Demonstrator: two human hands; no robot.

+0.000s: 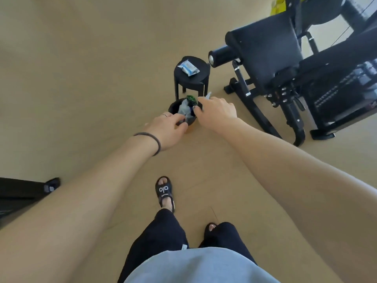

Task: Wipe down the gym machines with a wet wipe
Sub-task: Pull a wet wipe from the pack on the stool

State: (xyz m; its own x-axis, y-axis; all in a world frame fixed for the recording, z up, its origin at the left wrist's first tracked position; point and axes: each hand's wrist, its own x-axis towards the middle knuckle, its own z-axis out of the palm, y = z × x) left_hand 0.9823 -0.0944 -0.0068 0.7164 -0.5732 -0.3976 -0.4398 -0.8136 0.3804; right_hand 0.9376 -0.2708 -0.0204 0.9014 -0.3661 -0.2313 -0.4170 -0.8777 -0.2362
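Setting: a small gym room, possibly in a home. Evidence: a black weight machine with padded seat, roller pad and steel frame stood on a plain beige floor; part of a second dark machine showed at the left edge. A low black stool and a small waste bin stood beside it. The person wore open slides.

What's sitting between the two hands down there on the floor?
In the head view, a small black bin stuffed with crumpled grey and green rubbish lies between the left hand and the right hand; both hands reach its rim.
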